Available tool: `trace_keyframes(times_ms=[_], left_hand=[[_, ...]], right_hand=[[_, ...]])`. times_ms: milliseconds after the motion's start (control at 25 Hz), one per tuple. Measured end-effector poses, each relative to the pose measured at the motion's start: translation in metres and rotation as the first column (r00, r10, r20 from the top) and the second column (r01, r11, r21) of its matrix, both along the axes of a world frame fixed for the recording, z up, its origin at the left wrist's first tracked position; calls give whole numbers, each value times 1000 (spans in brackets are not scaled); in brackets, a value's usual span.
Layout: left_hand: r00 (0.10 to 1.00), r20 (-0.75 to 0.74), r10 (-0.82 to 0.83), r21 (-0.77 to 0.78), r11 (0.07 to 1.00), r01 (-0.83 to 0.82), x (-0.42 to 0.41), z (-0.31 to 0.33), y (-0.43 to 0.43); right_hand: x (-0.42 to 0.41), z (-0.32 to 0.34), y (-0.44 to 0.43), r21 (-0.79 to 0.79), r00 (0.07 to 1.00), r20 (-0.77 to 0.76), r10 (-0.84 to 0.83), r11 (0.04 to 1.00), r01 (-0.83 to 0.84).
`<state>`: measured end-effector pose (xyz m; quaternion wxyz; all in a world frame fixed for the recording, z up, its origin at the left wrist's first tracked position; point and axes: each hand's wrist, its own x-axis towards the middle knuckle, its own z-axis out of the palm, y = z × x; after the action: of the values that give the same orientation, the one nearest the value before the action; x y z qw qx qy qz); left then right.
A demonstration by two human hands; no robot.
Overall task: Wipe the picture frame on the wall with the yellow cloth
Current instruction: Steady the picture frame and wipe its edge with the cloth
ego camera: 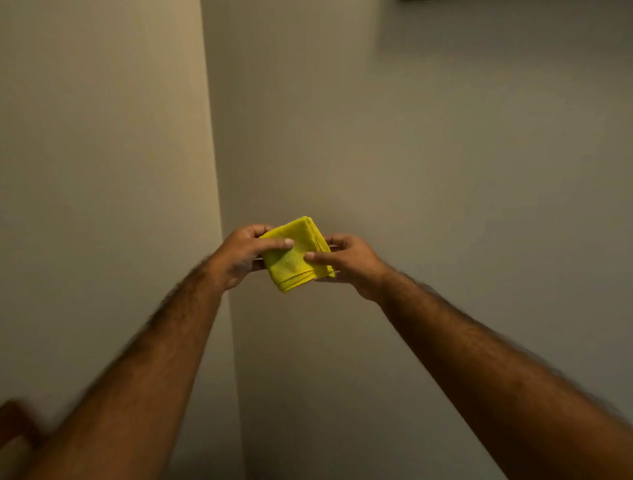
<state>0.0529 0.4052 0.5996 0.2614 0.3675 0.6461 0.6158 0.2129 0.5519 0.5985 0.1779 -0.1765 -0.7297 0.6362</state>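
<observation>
Right now: two bare arms reach out in front of a plain wall, and both hands hold one small cloth between them.
Yellow cloth [297,255]: it is folded into a thick little square with many layers. It is up in the air, between the two hands, in front of the wall.
Left hand [241,255]: it holds the left side of the cloth. The thumb lies flat on top and the fingers curl under, so the hand is closed on the cloth.
Right hand [349,262]: it holds the right side of the cloth. The thumb presses on top and the fingers are tucked under, pinching it.
Wall [445,205]: it is bare and pale where the hands are. A corner edge runs down it just left of the hands.
Picture frame [513,1]: only a thin dark strip shows at the very top edge, far above the hands. It is probably the bottom of the frame, but too little shows to be sure.
Brown thing [17,425]: a blurry brown shape sits low in the left corner. I cannot tell what it is.
Done so far: the cloth is in the hands and folded neat, so it looks ready.
Left to do: I think all the wiping. The cloth is not touching any frame. It has to go up high and rub over the frame.
</observation>
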Motion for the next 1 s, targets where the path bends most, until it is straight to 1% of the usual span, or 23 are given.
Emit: trace_keyframes(times_ms=[80,160,200,240,440,560,640,680,720,760,800,840,880,920,960,1000], left_hand=[[988,-136,-77,6,997,79,8,60,10],[950,-285,-129,7,991,136,22,116,19],[930,-344,-133,33,988,154,31,146,24],[919,-376,-119,77,984,159,39,169,27],[900,-435,-35,337,920,199,63,283,43],[895,-445,36,477,855,203,75,341,55],[904,-416,102,569,805,171,80,371,62],[910,-393,134,607,781,147,80,386,67],[912,-373,169,637,761,120,78,400,72],[910,-358,209,668,738,93,76,413,74],[907,-347,239,692,718,75,74,424,79],[904,-342,258,712,699,70,74,437,84],[901,-340,270,718,693,63,72,444,91],[892,-347,290,718,694,53,71,449,99],[874,-359,326,719,694,37,69,454,109],[851,-370,373,720,694,9,67,457,118]], right_hand=[[18,64,11,149,1000,-10,-16,989,17],[36,126,16,295,999,-34,-36,954,45],[46,159,18,358,996,-70,-56,930,78],[53,186,17,388,991,-109,-76,915,113],[87,313,16,466,915,-381,-130,828,312],[103,369,15,501,847,-518,-118,761,413],[119,397,19,497,796,-593,-119,724,478],[131,411,24,532,768,-626,-138,644,549],[148,423,30,596,737,-650,-184,478,645],[167,436,40,637,686,-689,-232,257,727],[188,445,50,624,610,-747,-264,36,780],[210,454,62,573,525,-809,-264,-156,804],[231,458,76,524,461,-849,-257,-296,799],[250,459,90,485,416,-874,-252,-405,775],[268,459,104,466,385,-885,-263,-494,734],[283,457,117,465,361,-885,-294,-561,685]])
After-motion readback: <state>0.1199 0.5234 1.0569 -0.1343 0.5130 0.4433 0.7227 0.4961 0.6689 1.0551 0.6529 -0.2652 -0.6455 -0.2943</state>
